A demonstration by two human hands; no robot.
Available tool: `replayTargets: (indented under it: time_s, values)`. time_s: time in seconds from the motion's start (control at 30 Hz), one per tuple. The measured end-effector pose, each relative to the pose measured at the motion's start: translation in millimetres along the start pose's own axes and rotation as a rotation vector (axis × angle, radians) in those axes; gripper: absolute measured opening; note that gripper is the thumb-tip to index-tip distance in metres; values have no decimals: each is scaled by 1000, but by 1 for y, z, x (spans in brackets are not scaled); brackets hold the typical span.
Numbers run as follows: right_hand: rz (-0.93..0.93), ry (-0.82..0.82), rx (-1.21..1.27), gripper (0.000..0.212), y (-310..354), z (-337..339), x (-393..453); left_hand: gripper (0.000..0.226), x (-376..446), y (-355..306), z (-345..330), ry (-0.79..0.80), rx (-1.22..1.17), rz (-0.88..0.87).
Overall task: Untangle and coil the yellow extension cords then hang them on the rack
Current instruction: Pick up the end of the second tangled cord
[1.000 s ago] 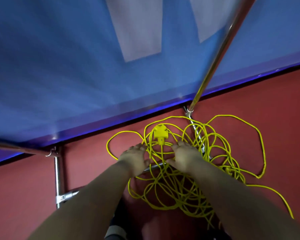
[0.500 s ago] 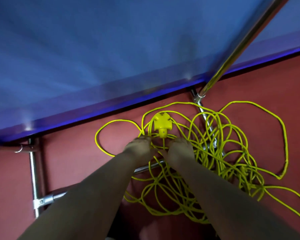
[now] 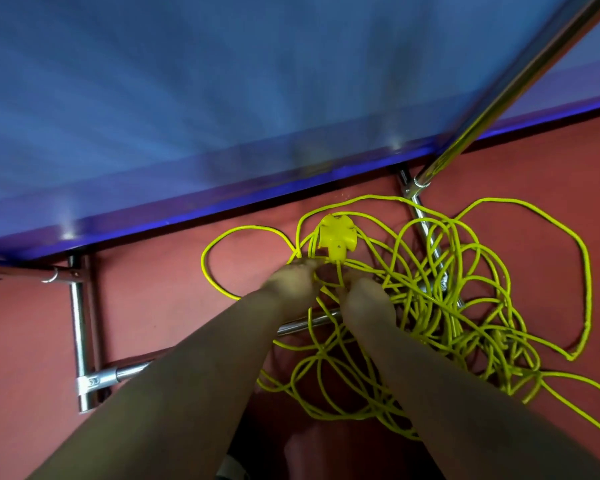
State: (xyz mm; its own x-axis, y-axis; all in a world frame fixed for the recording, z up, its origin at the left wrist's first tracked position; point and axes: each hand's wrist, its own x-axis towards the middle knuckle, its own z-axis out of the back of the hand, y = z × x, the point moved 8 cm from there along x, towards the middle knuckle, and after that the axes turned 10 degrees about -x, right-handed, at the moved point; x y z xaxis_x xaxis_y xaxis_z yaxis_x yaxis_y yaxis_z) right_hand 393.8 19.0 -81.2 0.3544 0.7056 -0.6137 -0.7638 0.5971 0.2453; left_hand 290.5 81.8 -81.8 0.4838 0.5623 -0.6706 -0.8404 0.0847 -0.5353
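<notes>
- The left hand (image 3: 291, 284) and right hand (image 3: 368, 303) both pinch strands of the yellow cord (image 3: 440, 306) just below its yellow socket end (image 3: 336, 235).
- The cord lies tangled on the red floor (image 3: 146, 306), over the chrome rack's base bars (image 3: 80, 327), near the blue wall's (image 3: 222, 98) bottom edge.

A big tangle of yellow extension cord (image 3: 440, 306) lies on the red floor (image 3: 153, 306), over the chrome bars of the rack (image 3: 80, 327). Both arms reach down into it. The left hand (image 3: 291, 282) and the right hand (image 3: 368, 303) are close together, with fingers curled on strands just below the yellow socket head (image 3: 336, 235). Behind the tangle stands a blue wall (image 3: 222, 98), and one chrome pole (image 3: 499, 98) goes up to the right.
</notes>
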Motion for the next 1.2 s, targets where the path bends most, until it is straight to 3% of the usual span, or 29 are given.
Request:
replayTargets:
  time_s: [0.33, 0.5, 0.7, 0.83, 1.0, 1.2]
  values:
    - [300, -88, 86, 27, 34, 85, -86, 42, -70, -39, 62, -105, 136, -98]
    - [416, -173, 88, 21, 60, 145, -136, 31, -140, -70, 102, -213, 9, -200]
    - [543, -269, 266, 14, 74, 219, -206, 25, -240, -123, 145, -379, -109, -353]
    - [646, -346, 365, 15, 80, 258, -262, 10, -308, -147, 154, -454, -216, -450]
    - [697, -340, 495, 20, 82, 265, -323, 4, -378, -157, 148, -498, -295, -482]
    - [745, -324, 547, 18, 89, 246, -361, 9, -432, -151, 141, -562, -139, -456]
